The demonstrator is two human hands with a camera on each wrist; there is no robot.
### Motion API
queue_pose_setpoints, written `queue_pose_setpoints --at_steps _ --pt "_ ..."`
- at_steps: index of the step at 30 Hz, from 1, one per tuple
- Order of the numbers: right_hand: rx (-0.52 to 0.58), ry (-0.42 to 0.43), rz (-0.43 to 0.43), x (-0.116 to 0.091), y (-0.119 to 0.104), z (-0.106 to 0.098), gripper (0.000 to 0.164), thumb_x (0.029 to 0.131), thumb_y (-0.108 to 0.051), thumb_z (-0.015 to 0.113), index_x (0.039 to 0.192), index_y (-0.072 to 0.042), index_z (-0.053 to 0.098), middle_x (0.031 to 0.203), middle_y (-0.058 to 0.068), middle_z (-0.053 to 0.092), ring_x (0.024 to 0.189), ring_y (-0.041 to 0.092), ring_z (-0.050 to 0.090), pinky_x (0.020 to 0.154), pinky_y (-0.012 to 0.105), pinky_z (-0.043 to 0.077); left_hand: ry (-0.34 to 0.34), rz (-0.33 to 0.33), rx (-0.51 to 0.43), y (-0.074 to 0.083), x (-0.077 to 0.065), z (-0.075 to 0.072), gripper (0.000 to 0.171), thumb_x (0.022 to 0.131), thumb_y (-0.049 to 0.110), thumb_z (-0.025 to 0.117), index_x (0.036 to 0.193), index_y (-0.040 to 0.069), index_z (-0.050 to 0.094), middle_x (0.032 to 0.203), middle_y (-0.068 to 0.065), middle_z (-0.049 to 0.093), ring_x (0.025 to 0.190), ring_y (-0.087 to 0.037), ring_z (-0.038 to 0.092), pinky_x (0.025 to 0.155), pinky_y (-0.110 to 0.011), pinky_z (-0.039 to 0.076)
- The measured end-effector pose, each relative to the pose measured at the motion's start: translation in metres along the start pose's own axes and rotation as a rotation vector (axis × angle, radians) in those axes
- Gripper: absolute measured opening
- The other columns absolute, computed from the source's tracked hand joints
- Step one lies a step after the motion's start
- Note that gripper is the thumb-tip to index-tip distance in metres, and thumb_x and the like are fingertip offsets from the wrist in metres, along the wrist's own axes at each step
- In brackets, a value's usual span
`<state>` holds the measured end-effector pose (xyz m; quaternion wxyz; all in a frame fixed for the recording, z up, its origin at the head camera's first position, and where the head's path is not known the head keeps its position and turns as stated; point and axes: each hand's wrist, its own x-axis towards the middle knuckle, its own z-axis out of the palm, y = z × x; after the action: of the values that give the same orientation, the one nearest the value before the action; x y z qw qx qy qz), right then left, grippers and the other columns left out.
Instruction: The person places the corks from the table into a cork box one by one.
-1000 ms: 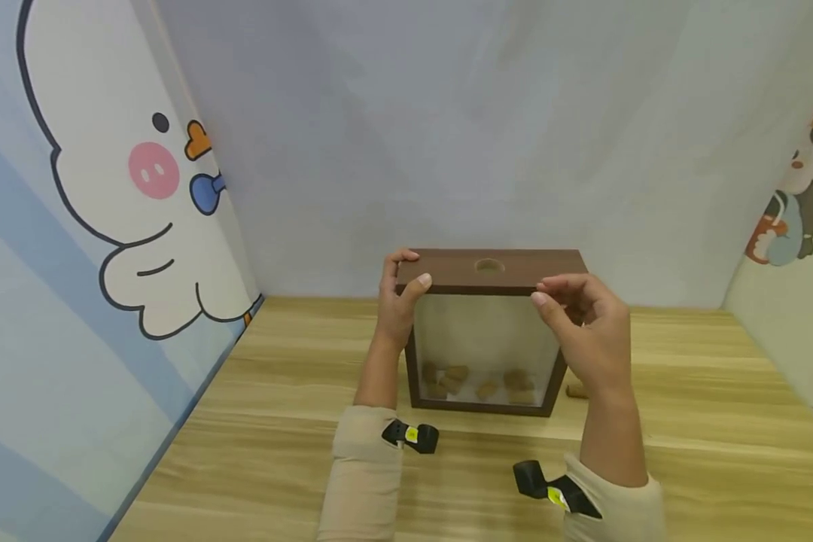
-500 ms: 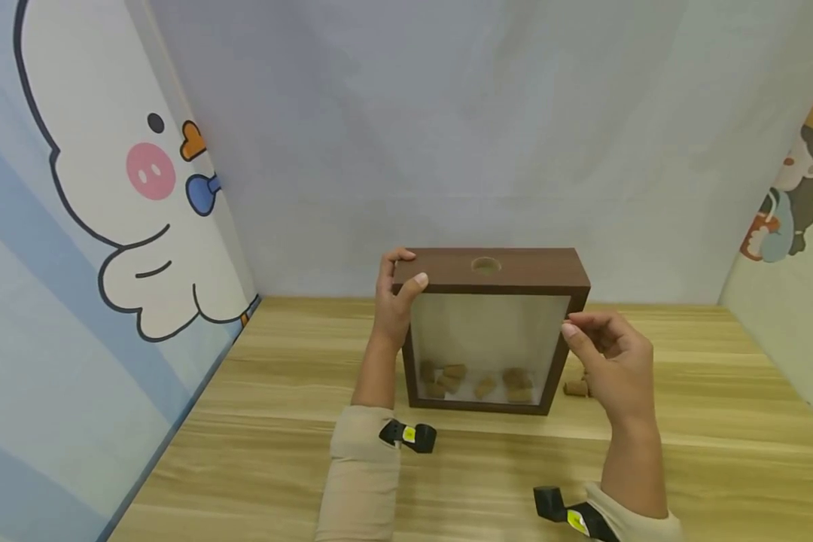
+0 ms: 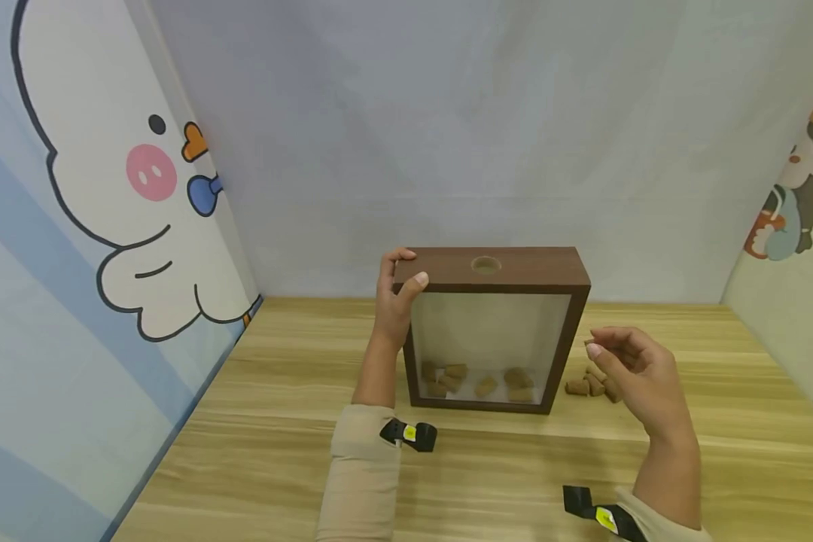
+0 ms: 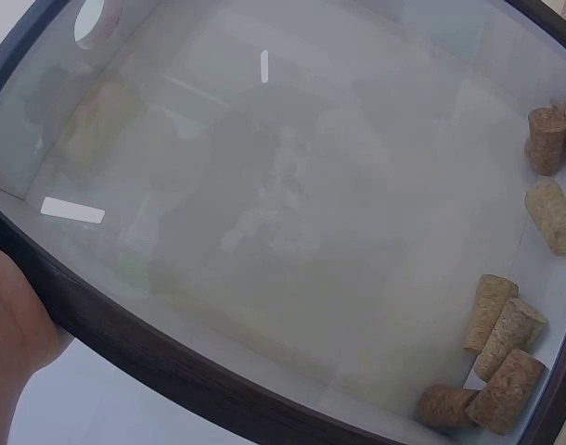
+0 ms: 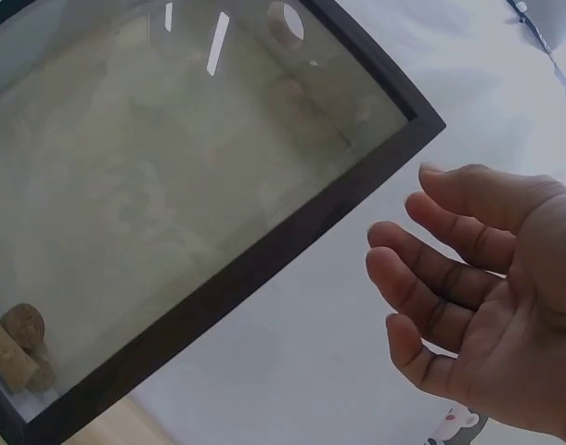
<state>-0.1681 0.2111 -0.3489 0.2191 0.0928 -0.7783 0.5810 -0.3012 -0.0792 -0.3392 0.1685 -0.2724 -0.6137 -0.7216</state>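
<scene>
A brown wooden shadow box (image 3: 576, 331) with a clear front stands upright on the table, a round hole in its top. Inside, along the bottom, lie several corks (image 4: 506, 389). My left hand (image 3: 396, 301) grips the box's top left corner, thumb at the front edge and fingers over the top. To the right of the box is my right hand (image 3: 640, 376), its fingers loosely bent. The right wrist view shows nothing between those fingers. Loose corks (image 3: 578, 388) lie on the table beside the box, partly hidden behind this hand.
The light wood table (image 3: 278, 452) meets a pale grey backdrop (image 3: 481, 150) close behind the box. A cartoon-printed panel (image 3: 88, 226) borders the left side, and another printed panel (image 3: 786, 301) borders the right.
My right hand has moved from the box's top right corner down and to the right, towards the loose corks, bringing more of them into sight. My left hand stays on the box.
</scene>
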Motion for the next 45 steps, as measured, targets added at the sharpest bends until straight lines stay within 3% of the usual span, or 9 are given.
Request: queue_pose_setpoints --at_steps 5,13,18,22,27,35,39,45 --pt "-0.105 -0.067 0.029 -0.003 0.013 -0.013 0.021 0.09 -0.004 0.057 0.11 0.004 0.058 0.098 -0.001 0.061 0.089 0.005 0.058 0.074 0.016 0.044 0.0 0.002 0.001 -0.002 0.001 0.002 0.05 0.079 0.031 0.052 0.115 -0.002 0.037 0.135 -0.021 0.027 0.127 -0.025 0.021 0.096 -0.053 0.021" --pt "-0.087 -0.126 0.127 -0.009 0.033 -0.034 0.027 0.092 -0.013 0.057 0.116 0.001 0.056 0.103 -0.001 0.06 0.095 0.004 0.056 0.078 0.014 0.042 0.011 -0.009 0.002 -0.003 0.001 0.006 0.05 0.079 0.035 0.054 0.113 0.001 0.039 0.133 -0.013 0.03 0.125 -0.023 0.023 0.095 -0.052 0.023" --pt "-0.231 -0.133 0.194 -0.013 0.044 -0.042 0.038 0.093 -0.023 0.057 0.12 0.003 0.053 0.109 0.005 0.058 0.095 0.001 0.051 0.075 0.015 0.042 0.022 -0.017 0.008 -0.002 0.002 0.004 0.048 0.079 0.036 0.054 0.112 0.004 0.04 0.133 -0.012 0.03 0.125 -0.022 0.023 0.094 -0.052 0.023" --pt "-0.336 -0.15 0.282 -0.017 0.053 -0.047 0.047 0.093 -0.028 0.055 0.127 0.004 0.048 0.122 0.019 0.05 0.102 0.017 0.051 0.076 0.029 0.045 0.027 -0.025 0.005 0.0 0.001 0.002 0.049 0.078 0.036 0.054 0.111 0.004 0.04 0.133 -0.013 0.03 0.125 -0.022 0.023 0.095 -0.052 0.022" --pt "-0.339 -0.165 0.395 -0.018 0.067 -0.048 0.059 0.092 -0.032 0.057 0.136 0.004 0.039 0.135 0.029 0.036 0.115 0.045 0.04 0.082 0.054 0.041 0.029 -0.026 -0.011 0.003 0.001 0.002 0.049 0.078 0.035 0.054 0.112 0.003 0.04 0.133 -0.013 0.031 0.126 -0.023 0.023 0.095 -0.052 0.022" --pt "-0.362 -0.204 0.489 -0.015 0.091 -0.05 0.081 0.089 -0.031 0.062 0.144 0.006 0.016 0.139 0.039 0.019 0.122 0.055 0.025 0.091 0.063 0.028 0.015 -0.023 -0.017 0.004 0.003 0.002 0.049 0.079 0.035 0.054 0.112 0.002 0.039 0.135 -0.014 0.029 0.13 -0.023 0.019 0.098 -0.054 0.018" --pt "-0.406 -0.223 0.501 -0.016 0.106 -0.05 0.08 0.088 -0.027 0.063 0.143 0.008 0.016 0.136 0.041 0.022 0.122 0.055 0.025 0.094 0.062 0.026 0.015 -0.02 -0.014 0.005 0.004 0.002 0.05 0.079 0.037 0.055 0.112 0.003 0.04 0.134 -0.01 0.03 0.13 -0.023 0.02 0.098 -0.054 0.02" --pt "-0.512 -0.211 0.406 -0.016 0.12 -0.043 0.056 0.086 -0.013 0.062 0.128 0.017 0.04 0.117 0.039 0.047 0.107 0.052 0.044 0.087 0.057 0.035 0.021 -0.024 -0.006 0.005 0.003 0.001 0.05 0.078 0.037 0.054 0.111 0.003 0.039 0.134 -0.013 0.03 0.128 -0.023 0.021 0.097 -0.054 0.02"
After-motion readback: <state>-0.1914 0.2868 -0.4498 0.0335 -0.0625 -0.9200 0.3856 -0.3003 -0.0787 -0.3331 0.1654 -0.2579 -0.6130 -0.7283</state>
